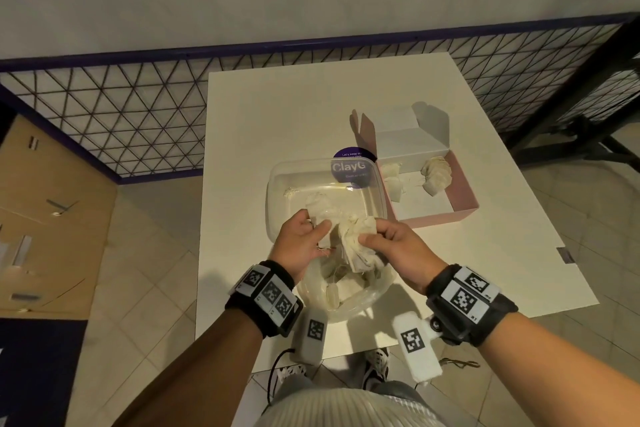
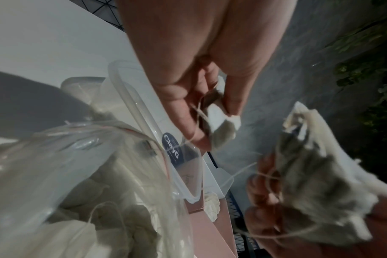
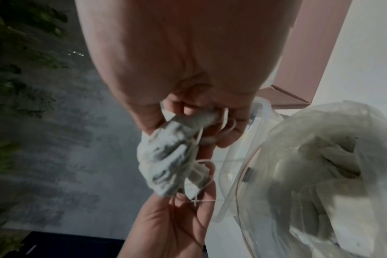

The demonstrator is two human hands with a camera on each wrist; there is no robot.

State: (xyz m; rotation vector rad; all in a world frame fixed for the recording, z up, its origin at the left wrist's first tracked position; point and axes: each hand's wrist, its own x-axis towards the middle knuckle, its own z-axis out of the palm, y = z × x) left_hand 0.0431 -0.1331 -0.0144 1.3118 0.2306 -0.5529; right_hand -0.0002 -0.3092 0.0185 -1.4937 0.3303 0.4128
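Note:
Both hands are raised over a clear plastic bag (image 1: 346,291) that lies at the table's near edge and holds several tea bags. My right hand (image 1: 391,246) grips a bunch of tea bags (image 1: 358,246) with tangled strings, also seen as a bunch (image 3: 168,164). My left hand (image 1: 304,243) pinches a single tea bag (image 2: 221,122) between thumb and fingers, its string trailing. Just behind the hands stands a clear plastic tub (image 1: 277,184) with a few tea bags inside.
A pink cardboard box (image 1: 464,194) with its lid open holds more tea bags, right of the tub. A purple round sticker (image 1: 349,163) shows through the tub. The white table (image 1: 485,253) stands by a black wire fence (image 1: 138,107); a cardboard box (image 1: 52,218) is left.

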